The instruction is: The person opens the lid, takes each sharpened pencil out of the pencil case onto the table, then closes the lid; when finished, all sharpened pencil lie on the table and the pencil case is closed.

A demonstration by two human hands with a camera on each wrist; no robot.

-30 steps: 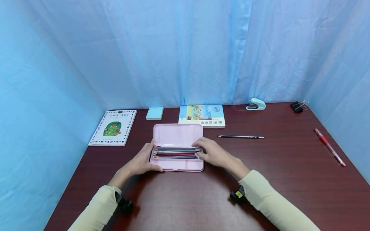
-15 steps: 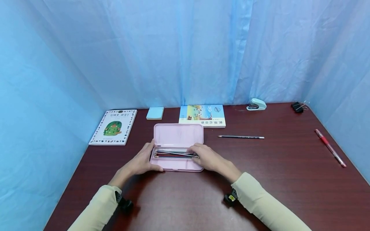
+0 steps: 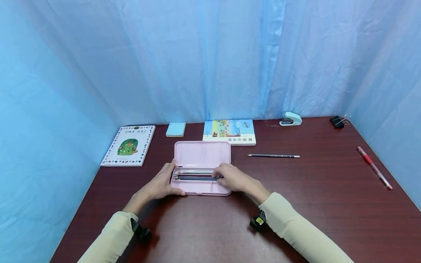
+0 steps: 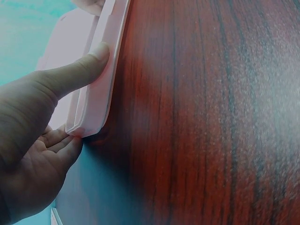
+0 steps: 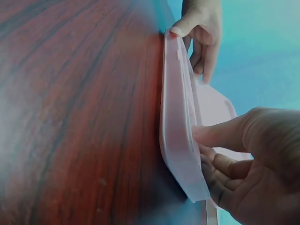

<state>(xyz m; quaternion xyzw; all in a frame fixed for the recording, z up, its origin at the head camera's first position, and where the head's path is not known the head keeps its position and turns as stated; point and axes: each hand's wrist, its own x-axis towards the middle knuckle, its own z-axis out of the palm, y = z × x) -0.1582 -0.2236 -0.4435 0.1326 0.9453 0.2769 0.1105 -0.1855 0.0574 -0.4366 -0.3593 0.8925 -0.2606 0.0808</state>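
A pink pencil case (image 3: 202, 153) lies with its lid raised on the dark red table. Several pencils (image 3: 194, 178) lie lengthwise in its rear compartment. My left hand (image 3: 160, 184) holds the case's left end; in the left wrist view its thumb presses the front wall while the fingers (image 4: 63, 145) wrap the end. My right hand (image 3: 235, 178) reaches into the right side of the case, thumb and fingers curled about the pencils' right ends. In the right wrist view the right thumb (image 5: 220, 136) passes over the case rim, and the pencils are hidden.
One dark pencil (image 3: 273, 156) lies right of the case. Behind are a colourful book (image 3: 230, 132), sticky notes (image 3: 175, 129), a stapler (image 3: 291, 119) and a binder clip (image 3: 338, 122). A white book (image 3: 128, 146) is at left, a red pen (image 3: 375, 168) at far right.
My right hand has moved left and further into the case. A pencil that slanted across the others half a second ago no longer slants. The left hand stays put.
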